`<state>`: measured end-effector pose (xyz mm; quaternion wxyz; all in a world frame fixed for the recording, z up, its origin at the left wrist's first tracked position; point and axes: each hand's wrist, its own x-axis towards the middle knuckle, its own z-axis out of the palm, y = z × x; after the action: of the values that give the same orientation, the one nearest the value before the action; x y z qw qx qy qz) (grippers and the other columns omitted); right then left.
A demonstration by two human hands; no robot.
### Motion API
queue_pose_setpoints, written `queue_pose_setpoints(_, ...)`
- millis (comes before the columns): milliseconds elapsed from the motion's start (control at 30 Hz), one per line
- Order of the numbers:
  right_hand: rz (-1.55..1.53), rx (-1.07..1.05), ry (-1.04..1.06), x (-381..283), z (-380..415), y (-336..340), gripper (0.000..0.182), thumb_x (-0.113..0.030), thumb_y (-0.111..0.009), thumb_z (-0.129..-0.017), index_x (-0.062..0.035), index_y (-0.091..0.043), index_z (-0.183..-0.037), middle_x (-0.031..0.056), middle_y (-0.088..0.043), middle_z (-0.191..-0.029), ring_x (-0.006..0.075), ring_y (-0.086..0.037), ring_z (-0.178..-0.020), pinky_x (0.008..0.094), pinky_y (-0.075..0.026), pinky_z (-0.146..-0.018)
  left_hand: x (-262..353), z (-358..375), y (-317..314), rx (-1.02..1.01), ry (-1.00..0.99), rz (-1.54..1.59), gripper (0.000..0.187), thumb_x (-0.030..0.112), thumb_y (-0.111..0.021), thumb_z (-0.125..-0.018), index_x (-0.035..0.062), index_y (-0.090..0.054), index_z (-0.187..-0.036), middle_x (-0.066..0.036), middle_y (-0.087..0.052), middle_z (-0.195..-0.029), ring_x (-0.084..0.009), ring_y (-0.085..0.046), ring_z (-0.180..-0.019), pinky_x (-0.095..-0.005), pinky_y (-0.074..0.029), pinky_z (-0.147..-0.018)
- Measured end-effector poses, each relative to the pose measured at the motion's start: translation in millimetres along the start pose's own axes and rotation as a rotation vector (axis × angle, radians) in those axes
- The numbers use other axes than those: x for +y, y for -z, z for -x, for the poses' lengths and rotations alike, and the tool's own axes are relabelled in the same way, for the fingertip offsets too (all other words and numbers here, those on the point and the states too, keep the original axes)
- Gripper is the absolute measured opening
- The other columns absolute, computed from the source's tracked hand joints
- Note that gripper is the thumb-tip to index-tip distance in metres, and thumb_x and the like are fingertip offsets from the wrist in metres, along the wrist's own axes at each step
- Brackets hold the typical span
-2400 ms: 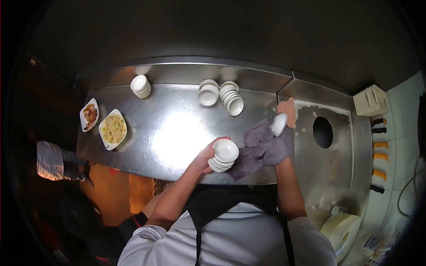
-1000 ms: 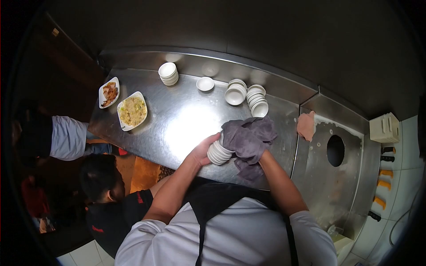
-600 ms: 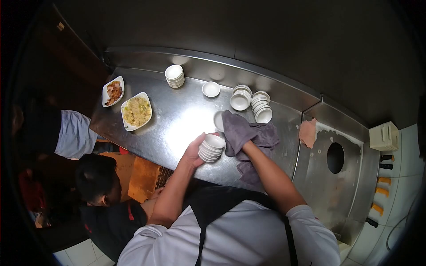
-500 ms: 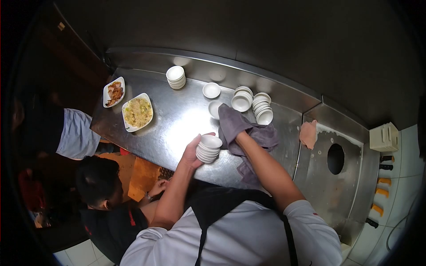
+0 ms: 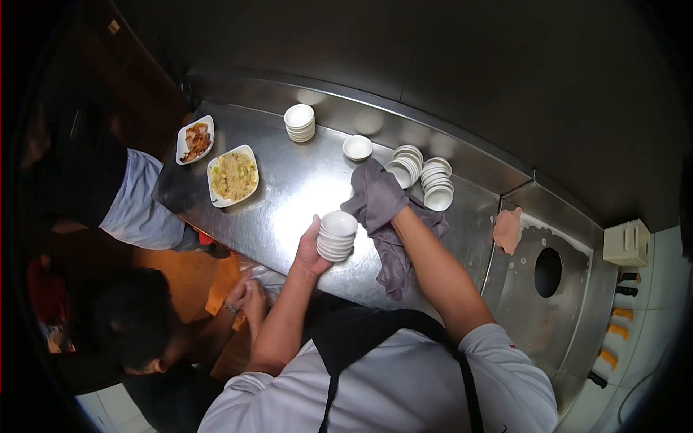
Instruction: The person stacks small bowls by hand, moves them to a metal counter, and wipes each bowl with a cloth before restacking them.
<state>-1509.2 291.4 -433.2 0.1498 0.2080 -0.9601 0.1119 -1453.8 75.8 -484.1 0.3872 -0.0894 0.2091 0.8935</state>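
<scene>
My left hand [image 5: 312, 249] holds a stack of small white bowls [image 5: 337, 237] upright over the near edge of the steel counter [image 5: 289, 166]. A grey cloth [image 5: 379, 196] covers my right hand [image 5: 390, 209], so its fingers are hidden; part of the cloth hangs down onto the counter. Just beyond the cloth lie two tilted stacks of white bowls, one [image 5: 406, 166] partly behind it and another [image 5: 437, 184] to its right. A single white bowl [image 5: 357, 148] sits behind the cloth near the back ledge.
An upright bowl stack [image 5: 299, 123] stands farther left. Two dishes of food, one yellowish [image 5: 233, 176], one brown [image 5: 195, 140], are at the left end. A pink cloth [image 5: 507, 230] lies by the sink [image 5: 534, 317]. Co-workers [image 5: 137, 317] are at left; knives [image 5: 617, 332] hang at right.
The bowl that lay by the cloth no longer shows there. My left hand's stack looks taller and a little higher. The cloth has shifted, and the co-worker's hands have come together.
</scene>
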Motion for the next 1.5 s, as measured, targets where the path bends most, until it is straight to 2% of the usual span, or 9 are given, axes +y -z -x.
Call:
queue_pose_setpoints(167,-0.136,-0.238,0.281,-35,17,11,0.025,-0.027,-0.053,-0.078,-0.0025,-0.057,-0.082,0.0188,-0.059,-0.08,0.0326,-0.058,-0.071,0.041,-0.047,-0.066,10,-22,-21,0.087,0.022,-0.121,0.053,0.041,-0.037,-0.102,-0.0006,-0.045,-0.133,-0.019,-0.058,-0.126,-0.0303,-0.06,-0.112,-0.042,-0.048,-0.099)
queue_pose_setpoints(433,-0.191,0.049,-0.182,-29,42,14,0.024,-0.019,-0.05,-0.083,0.0002,-0.058,-0.093,0.0211,-0.061,-0.098,0.0346,-0.06,-0.092,0.043,-0.048,-0.081,5,-29,-39,-0.042,0.113,-0.067,0.057,0.042,-0.052,-0.096,-0.0015,-0.048,-0.132,-0.019,-0.057,-0.13,-0.0324,-0.056,-0.119,-0.0472,-0.043,-0.104)
queue_pose_setpoints(467,-0.277,0.31,-0.084,-29,40,1,0.022,-0.018,-0.049,-0.084,0.0001,-0.057,-0.094,0.021,-0.059,-0.101,0.0338,-0.059,-0.095,0.0425,-0.048,-0.081,6,-31,-36,-0.038,0.123,-0.093,0.057,0.042,-0.052,-0.096,-0.0015,-0.049,-0.132,-0.019,-0.057,-0.129,-0.0328,-0.056,-0.118,-0.0476,-0.043,-0.104)
queue_pose_setpoints(567,-0.268,-0.01,0.177,-25,33,-2,0.021,-0.016,-0.048,-0.085,0.0001,-0.057,-0.093,0.0208,-0.059,-0.097,0.0352,-0.059,-0.09,0.0434,-0.047,-0.08,9,-34,-32,-0.033,0.184,-0.101,0.058,0.044,-0.053,-0.094,-0.0012,-0.049,-0.131,-0.02,-0.059,-0.126,-0.0334,-0.058,-0.116,-0.0479,-0.046,-0.101)
queue_pose_setpoints(767,0.185,0.077,-0.172,-35,0,41,0.036,-0.021,-0.065,-0.071,0.0041,-0.055,-0.094,0.0223,-0.061,-0.09,0.0338,-0.063,-0.082,0.0418,-0.05,-0.07,23,-37,-20,0.004,0.169,-0.011,0.064,0.054,-0.055,-0.09,0.0008,-0.053,-0.126,-0.021,-0.062,-0.118,-0.0365,-0.062,-0.103,-0.0535,-0.051,-0.087)
queue_pose_setpoints(1067,-0.596,-0.153,-0.705,41,-47,-86,0.039,-0.021,-0.062,-0.076,0.0091,-0.055,-0.1,0.0317,-0.063,-0.107,0.042,-0.065,-0.098,0.0463,-0.052,-0.084,40,-32,-24,0.068,-0.024,0.044,0.052,0.044,-0.053,-0.089,0.002,-0.056,-0.12,-0.019,-0.065,-0.109,-0.0328,-0.064,-0.099,-0.046,-0.051,-0.087)
queue_pose_setpoints(1200,-0.015,-0.231,-0.257,17,-36,-42,0.038,-0.023,-0.06,-0.076,0.0062,-0.055,-0.099,0.0224,-0.064,-0.091,0.0346,-0.066,-0.085,0.0397,-0.053,-0.075,44,-41,-2,0.03,-0.029,0.022,0.061,0.052,-0.049,-0.09,0.0017,-0.054,-0.124,-0.021,-0.063,-0.113,-0.0381,-0.063,-0.098,-0.0532,-0.054,-0.081)
queue_pose_setpoints(1400,-0.25,0.085,0.335,-16,-1,4,0.024,-0.021,-0.055,-0.077,-0.0019,-0.058,-0.091,0.0188,-0.06,-0.093,0.0293,-0.06,-0.088,0.0374,-0.051,-0.071,37,-53,-40,0.166,0.127,0.08,0.058,0.052,-0.047,-0.094,0.0048,-0.054,-0.127,-0.017,-0.063,-0.118,-0.035,-0.064,-0.103,-0.0543,-0.054,-0.081)
queue_pose_setpoints(1500,-0.191,0.123,0.052,-11,14,11,0.024,-0.02,-0.054,-0.078,0.0,-0.057,-0.091,0.0209,-0.059,-0.095,0.0331,-0.059,-0.089,0.0402,-0.05,-0.073,31,-59,-40,-0.113,0.222,0.025,0.055,0.048,-0.047,-0.096,0.0035,-0.053,-0.128,-0.017,-0.062,-0.122,-0.0336,-0.063,-0.107,-0.0515,-0.053,-0.088)
